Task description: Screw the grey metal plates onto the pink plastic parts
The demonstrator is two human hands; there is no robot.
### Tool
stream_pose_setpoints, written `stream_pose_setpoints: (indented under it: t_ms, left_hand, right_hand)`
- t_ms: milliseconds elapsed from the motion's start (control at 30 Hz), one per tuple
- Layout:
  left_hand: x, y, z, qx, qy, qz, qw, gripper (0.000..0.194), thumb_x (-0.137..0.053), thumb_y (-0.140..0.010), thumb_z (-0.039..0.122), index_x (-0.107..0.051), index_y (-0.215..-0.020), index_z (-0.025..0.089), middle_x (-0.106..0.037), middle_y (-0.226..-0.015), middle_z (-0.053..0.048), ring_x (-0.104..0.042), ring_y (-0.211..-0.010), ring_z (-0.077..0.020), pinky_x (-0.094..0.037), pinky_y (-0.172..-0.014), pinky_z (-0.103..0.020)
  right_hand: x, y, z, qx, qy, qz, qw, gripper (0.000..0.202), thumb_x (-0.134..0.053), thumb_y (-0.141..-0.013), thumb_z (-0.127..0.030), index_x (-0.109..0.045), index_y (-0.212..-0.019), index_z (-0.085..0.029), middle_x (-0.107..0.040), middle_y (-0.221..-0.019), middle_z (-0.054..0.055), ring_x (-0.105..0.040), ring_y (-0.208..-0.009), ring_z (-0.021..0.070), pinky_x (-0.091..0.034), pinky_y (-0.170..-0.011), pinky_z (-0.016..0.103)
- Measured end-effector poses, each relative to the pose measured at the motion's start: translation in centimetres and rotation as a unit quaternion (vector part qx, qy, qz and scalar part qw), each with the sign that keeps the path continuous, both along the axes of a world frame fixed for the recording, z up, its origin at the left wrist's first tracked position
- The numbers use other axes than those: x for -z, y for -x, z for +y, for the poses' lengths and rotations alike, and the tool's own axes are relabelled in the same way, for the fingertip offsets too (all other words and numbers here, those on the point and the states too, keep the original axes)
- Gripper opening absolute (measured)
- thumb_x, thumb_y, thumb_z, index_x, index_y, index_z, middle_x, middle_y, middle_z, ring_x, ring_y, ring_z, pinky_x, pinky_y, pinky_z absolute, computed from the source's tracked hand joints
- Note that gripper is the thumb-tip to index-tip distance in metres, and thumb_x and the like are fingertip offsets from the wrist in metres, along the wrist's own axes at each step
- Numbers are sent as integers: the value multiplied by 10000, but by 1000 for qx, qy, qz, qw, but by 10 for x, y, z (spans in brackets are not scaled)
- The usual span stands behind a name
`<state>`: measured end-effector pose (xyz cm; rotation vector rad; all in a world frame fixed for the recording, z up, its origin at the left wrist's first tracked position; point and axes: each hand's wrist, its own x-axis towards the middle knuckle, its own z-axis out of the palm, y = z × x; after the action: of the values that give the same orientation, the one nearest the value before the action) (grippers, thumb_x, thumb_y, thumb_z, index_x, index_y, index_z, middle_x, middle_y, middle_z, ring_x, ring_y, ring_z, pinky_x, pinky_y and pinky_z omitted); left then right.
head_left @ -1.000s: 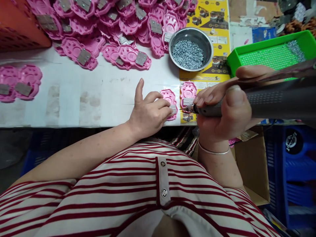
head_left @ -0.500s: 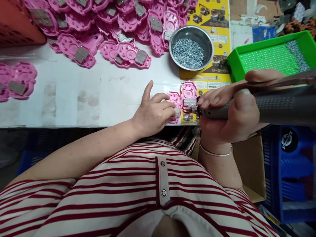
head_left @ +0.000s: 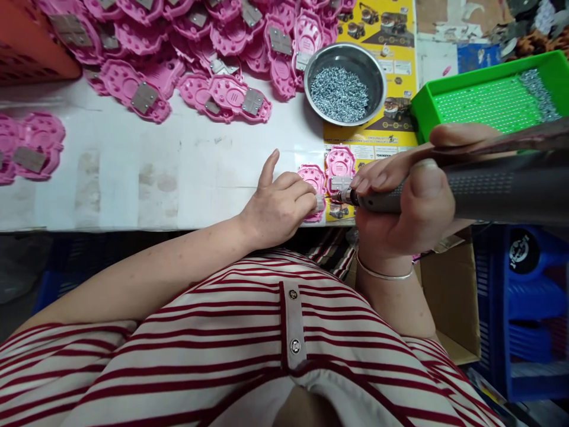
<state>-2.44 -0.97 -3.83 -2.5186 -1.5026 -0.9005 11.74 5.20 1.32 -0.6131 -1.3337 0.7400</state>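
My right hand (head_left: 404, 201) is wrapped round a dark electric screwdriver (head_left: 489, 187), its bit pointing left at the lower edge of the near pink parts. Under the fingertips of my left hand (head_left: 282, 204) lies a pink part (head_left: 311, 175) with a metal plate near its lower end. My left thumb is raised and the fingers are curled down onto the part. Touching it on the right is a second pink part (head_left: 340, 160) with a metal plate. The exact spot of the bit's tip is hard to make out.
A steel bowl of small screws (head_left: 306, 89) stands behind the hands. A green tray (head_left: 466, 86) with more screws is at the right. Many pink parts (head_left: 231, 35) are heaped at the back left. An orange basket (head_left: 35, 47) stands at the far left.
My right hand and the screwdriver have shifted slightly left, with the bit closer to the left pink part. My left hand has barely moved.
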Motion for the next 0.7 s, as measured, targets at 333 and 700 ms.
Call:
stream_pose_setpoints:
  t_ms: [333, 700]
  left_hand:
    - [-2, 0, -2, 4, -10, -3, 1000, 209, -498, -993, 219, -661, -863, 217, -750, -970, 7, -653, -903, -178, -316, -1203, -640]
    - [-7, 0, -9, -20, 14, -17, 1000, 182, -544, -949, 181, -694, -885, 259, -753, -993, 20, -645, -1050, -209, -208, -1258, -648]
  right_hand:
    - [0, 2, 1, 0, -25, 10, 1000, 309, -632, -836, -536, -588, -1069, -338, -566, -816, -80, -461, -444, -4, -450, -433, 180]
    - [-15, 2, -6, -42, 22, 51, 998, 181, -675, -814, -355, -676, -987, -299, -442, -587, -82, -542, -480, 50, -459, -465, 209]
